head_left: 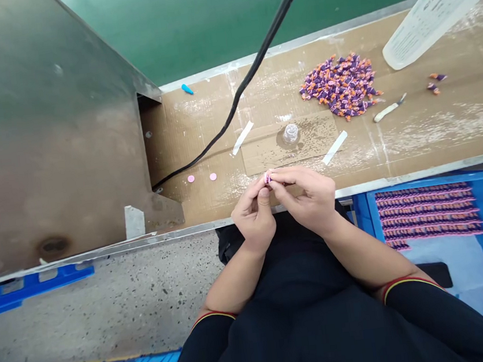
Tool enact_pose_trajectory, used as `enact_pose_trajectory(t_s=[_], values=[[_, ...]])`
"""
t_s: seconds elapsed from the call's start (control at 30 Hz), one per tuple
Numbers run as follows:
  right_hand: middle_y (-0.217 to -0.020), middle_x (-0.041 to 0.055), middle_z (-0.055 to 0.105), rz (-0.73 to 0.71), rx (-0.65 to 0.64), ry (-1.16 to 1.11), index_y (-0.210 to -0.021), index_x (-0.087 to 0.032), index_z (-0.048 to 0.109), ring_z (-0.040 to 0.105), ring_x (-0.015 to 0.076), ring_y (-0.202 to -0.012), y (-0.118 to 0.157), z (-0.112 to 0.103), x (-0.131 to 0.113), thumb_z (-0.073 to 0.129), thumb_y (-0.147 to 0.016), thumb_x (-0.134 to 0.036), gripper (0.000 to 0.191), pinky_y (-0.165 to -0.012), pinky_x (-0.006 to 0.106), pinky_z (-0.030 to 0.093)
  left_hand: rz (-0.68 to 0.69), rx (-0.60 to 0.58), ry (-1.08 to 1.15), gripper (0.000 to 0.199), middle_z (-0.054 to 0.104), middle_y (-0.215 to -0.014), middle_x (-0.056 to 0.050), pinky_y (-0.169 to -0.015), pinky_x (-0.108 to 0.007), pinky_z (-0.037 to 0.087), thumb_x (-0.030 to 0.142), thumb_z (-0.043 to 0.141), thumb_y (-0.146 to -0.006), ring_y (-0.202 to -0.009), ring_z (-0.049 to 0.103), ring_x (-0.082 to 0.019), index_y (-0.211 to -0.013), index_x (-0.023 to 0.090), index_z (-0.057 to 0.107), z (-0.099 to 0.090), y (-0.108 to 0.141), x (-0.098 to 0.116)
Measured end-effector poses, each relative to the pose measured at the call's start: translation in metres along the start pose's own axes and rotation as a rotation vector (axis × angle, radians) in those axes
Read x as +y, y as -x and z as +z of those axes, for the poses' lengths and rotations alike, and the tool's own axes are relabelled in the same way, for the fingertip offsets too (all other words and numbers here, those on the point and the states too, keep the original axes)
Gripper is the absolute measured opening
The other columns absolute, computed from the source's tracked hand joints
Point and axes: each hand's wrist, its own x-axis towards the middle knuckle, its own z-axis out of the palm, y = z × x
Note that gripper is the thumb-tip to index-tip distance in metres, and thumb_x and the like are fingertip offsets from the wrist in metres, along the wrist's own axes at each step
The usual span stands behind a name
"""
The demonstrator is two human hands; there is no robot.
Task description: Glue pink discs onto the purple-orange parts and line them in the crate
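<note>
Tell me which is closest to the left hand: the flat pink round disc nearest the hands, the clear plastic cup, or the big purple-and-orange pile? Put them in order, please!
Starting from the left hand:
1. Flat pink round disc: on the cardboard, ahead and to the left.
2. Clear plastic cup: ahead and to the right.
3. Purple-and-orange pile: farthest ahead, on the right.

A cup is set on the bench directly ahead of the left hand and right hand. A heap of sweets is piled farther ahead, beyond the right hand. Rows of sweets are laid in a crate to the right, and a steel panel is placed to the left.
</note>
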Motion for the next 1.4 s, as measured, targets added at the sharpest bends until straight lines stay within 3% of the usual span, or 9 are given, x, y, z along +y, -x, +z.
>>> enact_pose_trajectory(t_s=[0.17,0.3,0.47,0.6,0.83,1.03,1.1,1.23,1.4], values=[[-0.102,0.0031,0.085,-0.026,-0.159,0.101,-0.112,-0.025,0.081,0.079,0.0182,-0.085,-0.018,-0.039,0.021,0.068,-0.107,-0.022,0.015,-0.081,0.032,0.067,-0.076,-0.009,0.069,0.025,0.085,-0.123,-0.006,-0.094,-0.027,0.069,0.039,0.071,-0.109,-0.109,0.083,-0.016,-0.128,0.031,0.083,-0.013,-0.011,-0.012],[-0.101,0.0074,0.079,-0.097,-0.46,0.36,-0.101,-0.023,0.078,0.073,0.022,-0.09,-0.029,-0.073,0.053,0.06,-0.105,-0.021,0.019,-0.08,0.036,0.06,-0.082,0.058,0.052,0.025,0.085,-0.113,-0.007,-0.084,-0.025,0.066,0.045,0.073,-0.106,-0.091,0.079,-0.013,-0.116,0.026,0.086,-0.026,-0.019,-0.026],[-0.1,0.0115,0.075,-0.174,-0.775,0.579,-0.099,-0.021,0.077,0.065,0.0249,-0.094,-0.029,-0.082,0.074,0.052,-0.105,-0.017,0.026,-0.069,0.033,0.05,-0.113,0.019,0.033,0.027,0.083,-0.112,-0.008,-0.086,-0.027,0.064,0.047,0.071,-0.107,-0.089,0.076,-0.013,-0.114,0.025,0.086,-0.03,-0.02,-0.032],[-0.114,0.0126,0.076,-0.097,-0.713,0.46,-0.124,-0.02,0.075,0.07,0.0265,-0.103,-0.026,-0.084,0.076,0.053,-0.101,-0.015,0.032,-0.084,0.038,0.058,-0.093,0.028,0.044,0.025,0.083,-0.112,-0.008,-0.086,-0.028,0.063,0.046,0.072,-0.106,-0.089,0.075,-0.013,-0.112,0.026,0.087,-0.029,-0.02,-0.032],[-0.105,0.012,0.078,0.032,-0.597,0.378,-0.103,-0.023,0.076,0.075,0.0276,-0.099,-0.013,-0.103,0.069,0.06,-0.107,-0.033,0.019,-0.088,0.042,0.063,-0.089,0.026,-0.008,0.029,0.082,-0.107,-0.008,-0.079,-0.03,0.062,0.049,0.073,-0.103,-0.083,0.073,-0.015,-0.106,0.023,0.085,-0.031,-0.023,-0.031],[-0.096,0.0057,0.08,0.555,0.091,0.571,-0.112,-0.026,0.075,0.078,0.0238,-0.086,0.079,-0.236,0.08,0.068,-0.104,-0.045,0.021,-0.081,0.037,0.064,-0.031,0.046,-0.025,0.026,0.08,-0.093,-0.007,-0.069,-0.029,0.058,0.046,0.077,-0.094,-0.081,0.074,-0.017,-0.095,0.02,0.082,-0.022,-0.03,-0.026],[-0.089,0.006,0.079,0.76,0.167,0.766,-0.107,-0.023,0.074,0.077,0.0245,-0.08,0.123,-0.277,0.089,0.068,-0.1,-0.041,0.02,-0.08,0.038,0.064,-0.013,0.051,-0.015,0.023,0.077,-0.087,-0.006,-0.063,-0.028,0.056,0.042,0.078,-0.09,-0.075,0.072,-0.016,-0.088,0.019,0.08,-0.016,-0.034,-0.024],[-0.095,0.0115,0.083,1.246,-0.285,0.998,-0.104,-0.02,0.077,0.08,0.0275,-0.094,0.188,-0.311,0.104,0.063,-0.099,-0.027,0.017,-0.091,0.037,0.061,-0.045,0.048,-0.014,0.024,0.072,-0.071,-0.003,-0.053,-0.029,0.051,0.041,0.082,-0.081,-0.06,0.065,-0.015,-0.079,0.018,0.076,-0.007,-0.042,-0.021],[-0.089,0.0097,0.084,1.398,-0.627,0.911,-0.095,-0.021,0.082,0.08,0.0252,-0.09,0.22,-0.301,0.111,0.067,-0.095,-0.019,0.015,-0.085,0.03,0.057,-0.075,0.104,-0.102,0.023,0.065,-0.059,0.001,-0.046,-0.029,0.046,0.044,0.079,-0.069,-0.049,0.056,-0.014,-0.069,0.022,0.073,0.003,-0.046,-0.016]])
